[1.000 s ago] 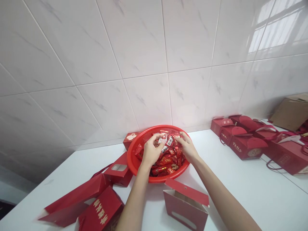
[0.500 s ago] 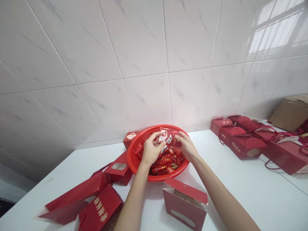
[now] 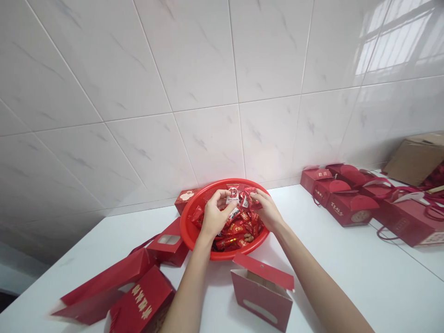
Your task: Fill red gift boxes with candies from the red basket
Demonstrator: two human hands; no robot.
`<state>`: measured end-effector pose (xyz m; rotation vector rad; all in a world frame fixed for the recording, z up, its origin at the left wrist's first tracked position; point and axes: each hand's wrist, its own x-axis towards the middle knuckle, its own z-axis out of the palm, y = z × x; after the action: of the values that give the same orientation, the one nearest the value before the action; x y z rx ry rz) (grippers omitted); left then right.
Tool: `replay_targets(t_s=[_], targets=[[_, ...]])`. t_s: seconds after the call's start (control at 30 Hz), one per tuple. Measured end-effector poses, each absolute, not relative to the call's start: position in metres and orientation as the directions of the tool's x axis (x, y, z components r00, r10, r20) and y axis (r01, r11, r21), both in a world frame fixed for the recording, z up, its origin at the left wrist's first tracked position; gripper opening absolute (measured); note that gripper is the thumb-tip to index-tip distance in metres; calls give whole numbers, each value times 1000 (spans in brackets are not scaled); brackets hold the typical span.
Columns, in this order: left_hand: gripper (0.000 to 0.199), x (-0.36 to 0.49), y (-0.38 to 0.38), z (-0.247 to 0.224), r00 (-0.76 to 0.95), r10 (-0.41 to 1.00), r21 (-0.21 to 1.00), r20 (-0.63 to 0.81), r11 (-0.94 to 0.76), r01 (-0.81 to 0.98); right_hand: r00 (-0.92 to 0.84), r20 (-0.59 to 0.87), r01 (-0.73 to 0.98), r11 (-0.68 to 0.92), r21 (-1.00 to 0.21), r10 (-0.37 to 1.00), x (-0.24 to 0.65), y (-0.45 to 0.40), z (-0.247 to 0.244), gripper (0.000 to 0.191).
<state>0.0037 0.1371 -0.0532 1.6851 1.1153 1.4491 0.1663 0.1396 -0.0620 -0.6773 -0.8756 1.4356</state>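
Observation:
Above a red plastic basket [image 3: 186, 231] filled with red-wrapped candies [image 3: 237, 228], both of my hands are raised. My left hand [image 3: 217, 215] pinches a red and white candy packet [image 3: 232, 194] between thumb and fingers. Beside it, my right hand [image 3: 267, 209] has its fingers closed on red candy packets [image 3: 247, 199]; their exact number is hard to tell. Just in front of the basket stands a red gift box [image 3: 262, 296] with its top flap raised.
Red boxes [image 3: 144, 303] lie at the front left, and a small patterned box [image 3: 185, 199] touches the basket's back left. Several closed red gift boxes [image 3: 352, 209] stand at the right, near a cardboard box [image 3: 412, 157]. A tiled wall [image 3: 208, 148] rises behind the white table [image 3: 93, 245].
The packets in my two hands are slightly farther apart, and the left one now shows its round label more fully. The whole view has shifted a little.

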Motion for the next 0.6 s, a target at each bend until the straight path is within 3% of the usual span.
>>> replay_targets(t_s=[0.2, 0.4, 0.6], targets=[[19, 0, 144, -61, 8, 897, 871, 441, -430, 238, -40, 83, -540, 49, -841, 996, 167, 139, -60, 22], [28, -7, 151, -69, -84, 897, 848, 435, -376, 374, 29, 73, -557, 77, -827, 997, 165, 141, -61, 21], [29, -5, 150, -70, -52, 901, 849, 430, -384, 364, 61, 73, -577, 95, -811, 995, 166, 141, -61, 20]])
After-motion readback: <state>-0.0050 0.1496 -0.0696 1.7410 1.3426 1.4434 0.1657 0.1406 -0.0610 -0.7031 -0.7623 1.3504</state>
